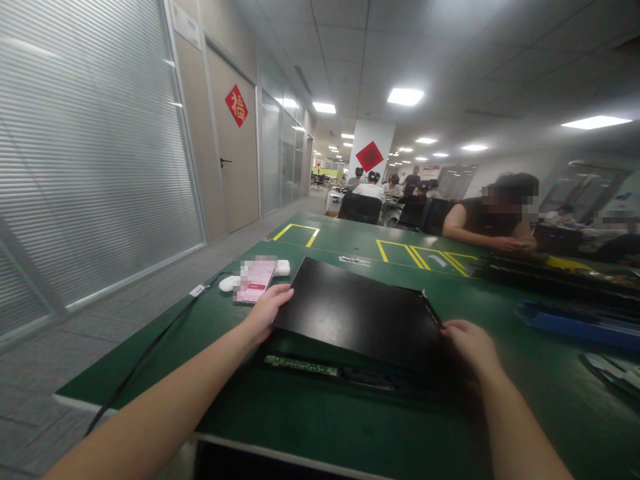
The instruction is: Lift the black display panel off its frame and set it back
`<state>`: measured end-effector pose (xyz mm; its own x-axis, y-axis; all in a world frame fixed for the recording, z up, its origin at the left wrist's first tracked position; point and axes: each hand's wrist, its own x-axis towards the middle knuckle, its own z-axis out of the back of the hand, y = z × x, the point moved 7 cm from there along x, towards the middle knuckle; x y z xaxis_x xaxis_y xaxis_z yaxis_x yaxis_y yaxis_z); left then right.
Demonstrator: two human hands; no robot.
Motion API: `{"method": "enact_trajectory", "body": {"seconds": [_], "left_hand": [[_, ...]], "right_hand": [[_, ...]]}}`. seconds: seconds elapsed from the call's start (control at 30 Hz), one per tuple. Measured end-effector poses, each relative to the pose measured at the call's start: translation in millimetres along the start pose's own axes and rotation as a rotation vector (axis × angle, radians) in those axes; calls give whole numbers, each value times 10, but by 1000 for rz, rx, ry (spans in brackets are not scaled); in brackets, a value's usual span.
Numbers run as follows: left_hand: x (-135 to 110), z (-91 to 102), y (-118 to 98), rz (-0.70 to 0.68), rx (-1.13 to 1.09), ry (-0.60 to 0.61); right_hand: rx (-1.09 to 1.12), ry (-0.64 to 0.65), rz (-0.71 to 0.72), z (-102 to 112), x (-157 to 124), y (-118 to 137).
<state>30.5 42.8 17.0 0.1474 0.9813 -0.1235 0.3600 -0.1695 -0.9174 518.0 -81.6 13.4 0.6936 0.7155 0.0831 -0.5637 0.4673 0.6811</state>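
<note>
A flat black display panel [350,310] is held tilted above the green table, its dark glossy face toward me. My left hand [270,310] grips its left edge, fingers closed on the rim. At the right edge my right hand [467,340] pinches the panel's side, where a thin strip stands out along the corner. Below the panel's near edge lies a narrow green circuit board [301,365] on a dark strip; whether it is joined to the panel, I cannot tell.
Left of the panel are a phone [254,287], a white rounded object [229,285] and a black cable [155,343]. Yellow tape [417,257] marks the green table [320,427]. To the right lie a blue tray [575,323] and stacked dark strips; a person [487,213] sits across.
</note>
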Motion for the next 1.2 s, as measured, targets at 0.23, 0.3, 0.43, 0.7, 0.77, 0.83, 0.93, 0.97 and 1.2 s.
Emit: {"method": "enact_trajectory", "body": {"seconds": [0.23,0.3,0.43,0.7,0.77,0.83,0.93,0.97,1.2], "left_hand": [[-43,-120,-26,37,-14,147],[-53,-119,-43,24,-7,142],[-74,-104,-70,0,13,122],[-42,-65,-88,-62,87,97],[-20,-47,-85,-84,133,94],[1,-22,-73,-93,193,83],[24,49,-108,-168,334,12],[28,71,-138,-214,392,-17],[82,127,-183,-320,590,-43]], "right_hand": [[27,8,-6,-3,-4,2],[22,4,-4,0,-8,4],[16,0,-18,-1,-11,-13],[9,-33,-4,2,51,-78],[4,-30,-4,6,54,-74],[1,-26,-15,11,47,-65],[2,-19,-24,16,32,-45],[7,-16,-25,15,28,-41],[54,-3,-49,-3,37,-85]]}}
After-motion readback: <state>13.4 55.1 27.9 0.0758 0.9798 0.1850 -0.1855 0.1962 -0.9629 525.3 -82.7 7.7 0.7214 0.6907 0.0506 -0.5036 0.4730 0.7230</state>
